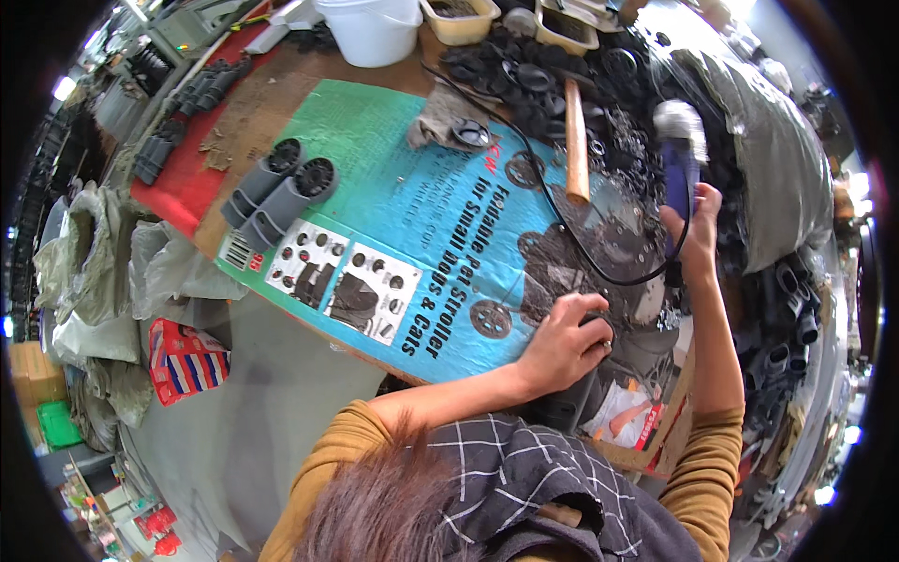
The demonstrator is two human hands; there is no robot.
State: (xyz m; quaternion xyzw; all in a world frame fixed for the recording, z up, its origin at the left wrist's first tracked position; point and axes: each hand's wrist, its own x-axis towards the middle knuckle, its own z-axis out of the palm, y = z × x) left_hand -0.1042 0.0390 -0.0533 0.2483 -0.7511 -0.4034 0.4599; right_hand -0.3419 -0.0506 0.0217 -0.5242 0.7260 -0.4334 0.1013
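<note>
My right hand [695, 234] is wrapped round a corded power tool [679, 169] with a blue body and a silver, rounded head, held upright at the right side of the table. A black cord [599, 273] loops from it across the cardboard. Nearer to me, my left hand [567, 342] is closed over a dark grey plastic part [562, 407], largely hidden by the fingers. Two grey plastic brackets with black wheels [281, 192] lie side by side on the printed cardboard [375, 187]. A wooden-handled hammer [576, 145] rests beyond my hands.
Piles of black plastic parts [534, 75] and small metal pieces [623, 150] cover the far right. A white bucket [370, 33] and a cream tub [459, 23] stand at the back. More grey parts [192, 103] lie on red material at left. Large grey bags [768, 159] flank the right side.
</note>
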